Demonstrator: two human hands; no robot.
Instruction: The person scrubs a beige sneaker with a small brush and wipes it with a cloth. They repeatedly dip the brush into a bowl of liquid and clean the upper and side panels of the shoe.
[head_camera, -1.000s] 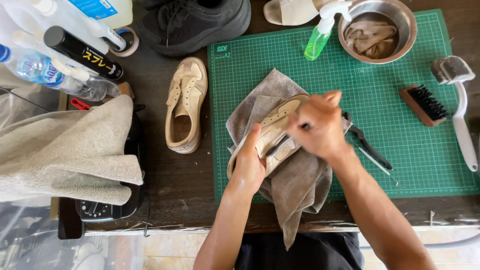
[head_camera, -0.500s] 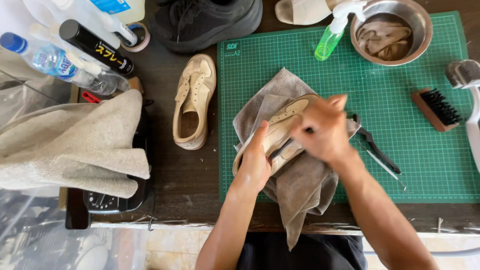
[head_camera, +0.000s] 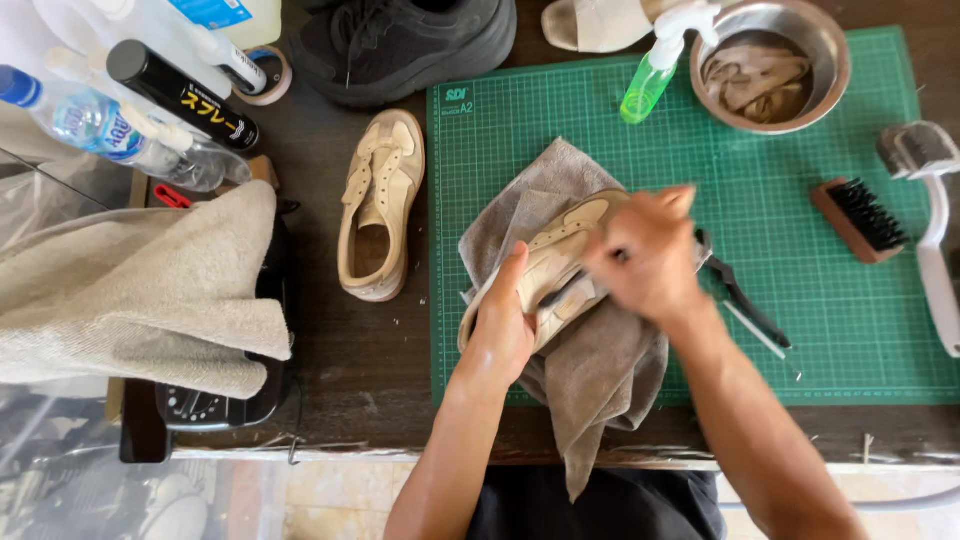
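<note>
Far to the left of the hands, a folded beige towel (head_camera: 140, 300) lies over a dark device at the counter (head_camera: 330, 350) edge, with a water bottle (head_camera: 100, 130) and a black spray can (head_camera: 180, 95) beyond it. Nearer the left hand, a second tan shoe (head_camera: 380, 205) lies on the dark wood, just off the green cutting mat (head_camera: 850, 330), and a black sneaker (head_camera: 410, 40) sits above it. The left hand (head_camera: 505, 325) is closed around the heel end of a tan shoe (head_camera: 555, 260), thumb up along its side, holding it over a grey cloth (head_camera: 600, 370) spread on the mat and hanging past the counter edge. The right hand (head_camera: 650, 255) is curled against the upper part of the same shoe; it is blurred, so I cannot tell whether it pinches a lace, a bit of cloth or nothing. The shoe looks like soft pale suede with lighter panels, sole side hard to make out, slightly tilted in the grip. A risk, as I judge it: hard rubbing could twist the shoe out of the left hand, or drag the cloth and pull it off the edge. Right of the right hand lie black pliers (head_camera: 745, 300), which an elbow could knock. Farther right are a wooden brush (head_camera: 860, 220) and a long-handled brush (head_camera: 935, 220); above, a green spray bottle (head_camera: 650, 80) stands beside a metal bowl (head_camera: 830, 80) and could tip.
</note>
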